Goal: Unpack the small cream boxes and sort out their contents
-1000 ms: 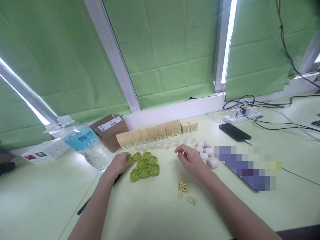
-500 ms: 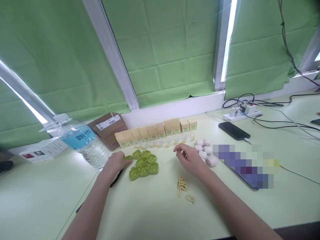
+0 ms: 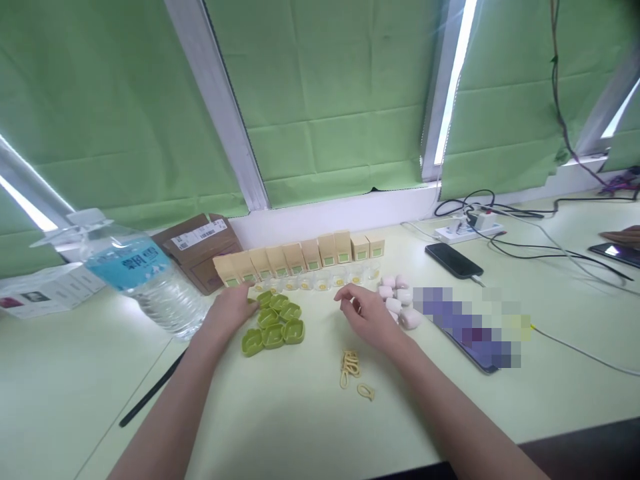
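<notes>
My left hand is at the left end of a cluster of small, shallow olive-green cups. Its thumb and index finger are around one green cup, which they mostly cover. My right hand hovers over the table with loosely curled, slightly parted fingers and nothing visible in them. Beside it, on the right, lie several pale pink-white rounded pieces. Below it are a small pile of yellow loops and a single yellow loop. Clear little jars with yellow marks stand in a row behind the cups.
Several small tan boxes line the back. Left stand a large water bottle, a brown carton and white boxes. Right lie a black phone, a power strip, cables and a blurred-out flat item. Another person's hand shows far right.
The view has shifted, so most things appear further left. My left hand has moved slightly up along the green cups, covering more of the one at its fingers. My right hand keeps its curled pose.
</notes>
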A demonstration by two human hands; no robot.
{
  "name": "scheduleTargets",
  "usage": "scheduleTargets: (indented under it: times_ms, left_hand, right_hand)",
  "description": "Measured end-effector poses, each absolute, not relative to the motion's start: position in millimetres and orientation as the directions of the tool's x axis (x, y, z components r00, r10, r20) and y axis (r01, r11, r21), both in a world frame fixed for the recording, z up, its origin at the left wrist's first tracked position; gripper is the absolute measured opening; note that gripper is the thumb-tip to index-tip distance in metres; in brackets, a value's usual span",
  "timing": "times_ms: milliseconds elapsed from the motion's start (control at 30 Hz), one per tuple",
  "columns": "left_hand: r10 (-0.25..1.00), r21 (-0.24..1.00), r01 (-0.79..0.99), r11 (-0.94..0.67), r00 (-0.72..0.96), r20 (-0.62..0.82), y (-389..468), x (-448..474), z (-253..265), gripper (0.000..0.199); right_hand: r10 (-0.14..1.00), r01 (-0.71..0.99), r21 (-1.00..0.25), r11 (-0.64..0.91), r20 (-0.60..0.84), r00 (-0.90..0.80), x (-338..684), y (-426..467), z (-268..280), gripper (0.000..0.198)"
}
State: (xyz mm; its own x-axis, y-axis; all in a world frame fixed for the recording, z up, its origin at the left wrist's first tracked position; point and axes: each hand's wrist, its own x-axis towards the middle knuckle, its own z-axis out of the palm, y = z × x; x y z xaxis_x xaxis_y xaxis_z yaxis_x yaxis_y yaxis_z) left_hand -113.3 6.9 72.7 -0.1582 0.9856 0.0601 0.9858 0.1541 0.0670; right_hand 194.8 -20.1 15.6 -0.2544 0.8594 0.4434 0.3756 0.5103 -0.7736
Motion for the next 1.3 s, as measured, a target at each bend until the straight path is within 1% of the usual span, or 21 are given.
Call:
scheduleTargets:
  times_ms: [67, 133, 200, 233, 300, 333, 400, 433, 467, 500, 567, 667, 867, 1000, 1133, 1233, 1300]
  left_hand:
    - [0.990, 0.138, 0.985, 0.103, -0.115, 0.082, -0.5, -86.0, 82.1, 0.045]
    - [0.994, 0.364, 0.931, -0.002, -0.037, 0.098, -9.9, -48.9, 87.7, 0.037]
    - [0.985, 0.510, 0.849, -0.137, 0.065, 0.157, -17.8, -6.2, 84.6, 0.034]
    - [0.979, 0.592, 0.782, -0.198, 0.122, 0.166, -19.9, 15.1, 78.8, 0.034]
    - [0.931, 0.756, 0.561, -0.337, 0.317, 0.180, -18.8, 52.5, 59.7, 0.026]
    - [0.913, 0.820, 0.450, -0.355, 0.353, 0.202, -15.9, 66.9, 47.6, 0.021]
    - [0.930, 0.916, 0.259, -0.306, 0.287, 0.229, -7.5, 85.3, 23.3, 0.018]
    - [0.939, 0.943, 0.174, -0.283, 0.250, 0.236, -3.3, 89.4, 12.6, 0.016]
    - [0.948, 0.960, 0.102, -0.259, 0.218, 0.233, 0.1, 90.5, 3.7, 0.018]
    - [0.951, 0.965, 0.077, -0.250, 0.206, 0.230, 2.3, 89.4, -3.4, 0.021]
    - [0.953, 0.968, 0.047, -0.245, 0.194, 0.232, 2.9, 83.2, -12.1, 0.024]
    - [0.956, 0.972, 0.043, -0.232, 0.193, 0.220, -1.7, 73.9, -15.0, 0.021]
    - [0.963, 0.969, 0.109, -0.220, 0.184, 0.198, -6.2, 74.5, -12.0, 0.015]
    - [0.949, 0.969, 0.093, -0.228, 0.242, 0.200, -9.3, 74.2, -7.3, 0.012]
    - [0.956, 0.983, 0.135, -0.127, 0.280, 0.085, -13.7, 72.6, -2.8, 0.021]
    - [0.950, 0.986, 0.142, -0.091, 0.309, 0.043, -13.5, 72.4, -4.9, 0.029]
    - [0.939, 0.987, 0.130, -0.099, 0.340, 0.049, -11.6, 72.1, -8.6, 0.032]
  right_hand:
    - [0.867, 0.376, -0.783, 0.496, 0.427, -0.255, 194.1, -21.2, 16.4, 0.017]
    - [0.874, 0.332, -0.811, 0.482, 0.419, -0.246, 193.7, -23.5, 17.4, 0.021]
    - [0.868, 0.240, -0.838, 0.489, 0.441, -0.231, 193.7, -25.5, 17.7, 0.030]
    - [0.860, 0.192, -0.844, 0.500, 0.458, -0.226, 193.7, -25.8, 17.3, 0.033]
    - [0.857, 0.140, -0.851, 0.506, 0.477, -0.197, 193.6, -24.4, 15.1, 0.035]
    - [0.868, 0.142, -0.860, 0.490, 0.468, -0.163, 193.4, -22.9, 13.5, 0.034]
    - [0.902, 0.181, -0.884, 0.432, 0.425, -0.073, 192.5, -19.1, 10.1, 0.030]
    - [0.911, 0.216, -0.886, 0.411, 0.406, -0.068, 191.8, -17.5, 8.6, 0.026]
    - [0.912, 0.257, -0.875, 0.410, 0.401, -0.087, 190.9, -16.5, 7.5, 0.022]
    - [0.908, 0.292, -0.860, 0.419, 0.403, -0.116, 189.8, -16.2, 6.7, 0.020]
    - [0.894, 0.314, -0.838, 0.447, 0.410, -0.179, 187.0, -17.5, 6.6, 0.021]
    - [0.879, 0.313, -0.825, 0.470, 0.405, -0.252, 183.1, -21.4, 8.8, 0.021]
    - [0.891, 0.286, -0.849, 0.444, 0.385, -0.240, 184.0, -22.1, 10.0, 0.022]
    - [0.878, 0.321, -0.817, 0.479, 0.441, -0.185, 183.3, -24.7, 8.7, 0.021]
    - [0.802, 0.383, -0.717, 0.582, 0.583, -0.127, 185.8, -16.1, 19.0, 0.026]
    - [0.735, 0.471, -0.597, 0.650, 0.652, -0.188, 197.2, 17.1, 34.2, 0.029]
    - [0.713, 0.573, -0.507, 0.644, 0.669, -0.210, 209.9, 52.3, 43.3, 0.036]
